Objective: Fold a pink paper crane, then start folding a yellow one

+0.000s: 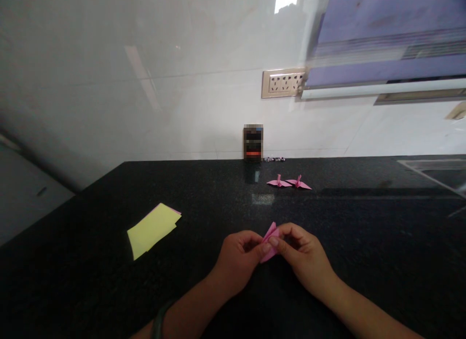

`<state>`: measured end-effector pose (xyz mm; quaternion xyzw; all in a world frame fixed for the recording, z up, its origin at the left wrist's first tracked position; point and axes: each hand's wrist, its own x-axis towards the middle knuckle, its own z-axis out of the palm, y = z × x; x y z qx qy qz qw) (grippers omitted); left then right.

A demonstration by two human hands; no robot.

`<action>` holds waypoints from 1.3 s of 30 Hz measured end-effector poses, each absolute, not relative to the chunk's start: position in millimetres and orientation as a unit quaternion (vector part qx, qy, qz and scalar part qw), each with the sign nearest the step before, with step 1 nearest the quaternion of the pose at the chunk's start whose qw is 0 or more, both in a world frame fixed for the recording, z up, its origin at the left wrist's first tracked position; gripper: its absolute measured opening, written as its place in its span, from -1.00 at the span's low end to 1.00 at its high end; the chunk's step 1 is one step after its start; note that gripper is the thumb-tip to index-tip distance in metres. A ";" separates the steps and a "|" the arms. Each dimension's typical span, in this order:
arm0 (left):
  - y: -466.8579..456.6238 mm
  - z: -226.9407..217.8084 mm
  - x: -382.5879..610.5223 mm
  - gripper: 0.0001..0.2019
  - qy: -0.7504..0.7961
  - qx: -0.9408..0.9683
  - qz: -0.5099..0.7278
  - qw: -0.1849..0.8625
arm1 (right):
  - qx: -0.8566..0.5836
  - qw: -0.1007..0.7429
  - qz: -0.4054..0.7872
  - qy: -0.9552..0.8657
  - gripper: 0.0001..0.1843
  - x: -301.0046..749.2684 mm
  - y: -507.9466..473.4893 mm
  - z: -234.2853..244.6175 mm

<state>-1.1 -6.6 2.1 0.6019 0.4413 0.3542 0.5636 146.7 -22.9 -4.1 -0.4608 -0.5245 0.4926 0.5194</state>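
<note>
Pink folded paper (271, 254) is held between the two hands over the near part of the black speckled countertop (204, 193). The left hand (236, 263) pinches its left side between thumb and forefinger; the right hand (309, 261) pinches its right side the same way, the two thumb tips close together over it. The remaining fingers are curled, partly hidden. The paper's long axis runs away from the person, its narrow tip pointing to the far side and slightly right. Beyond it, two pink origami cranes (279, 183) (299, 184) stand wing to wing, wings spread sideways. Yellow paper sheets (153, 232) lie to the left. An upright dark device (253, 144) against the wall is pixelated, so any lettering is unreadable.
</note>
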 end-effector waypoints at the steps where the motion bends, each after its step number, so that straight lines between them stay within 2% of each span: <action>1: -6.3 3.7 -1.3 -0.81 0.447 0.601 0.354 0.561 | -0.452 0.530 0.500 -0.514 -0.86 146.1 -23.0 -3.9; 3: -5.7 6.4 -1.6 -0.82 0.464 0.588 0.364 0.553 | -0.438 0.542 0.526 -0.487 -0.73 144.8 -22.8 -2.7; 5: -4.9 7.8 -1.8 -0.82 0.478 0.571 0.379 0.549 | -0.441 0.518 0.553 -0.481 -0.68 143.9 -22.8 -0.5; 9: -3.2 6.5 -2.1 -0.80 0.477 0.553 0.397 0.556 | -0.481 0.441 0.557 -0.513 -0.73 143.1 -23.8 5.5; 21: -2.6 4.4 -3.9 -0.81 0.438 0.589 0.399 0.549 | -0.519 0.424 0.452 -0.589 -0.78 146.2 -26.0 -1.8; 28: -3.3 6.0 -3.1 -0.84 0.415 0.551 0.390 0.610 | -0.525 0.385 0.425 -0.629 -0.77 145.5 -27.7 2.6; 32: -2.5 6.6 -3.3 -0.81 0.426 0.556 0.388 0.599 | -0.511 0.372 0.445 -0.635 -0.81 146.0 -28.1 3.9; 39: -1.0 9.6 -3.8 -0.62 0.444 0.562 0.381 0.585 | -0.478 0.377 0.544 -0.577 -0.81 144.2 -28.9 3.2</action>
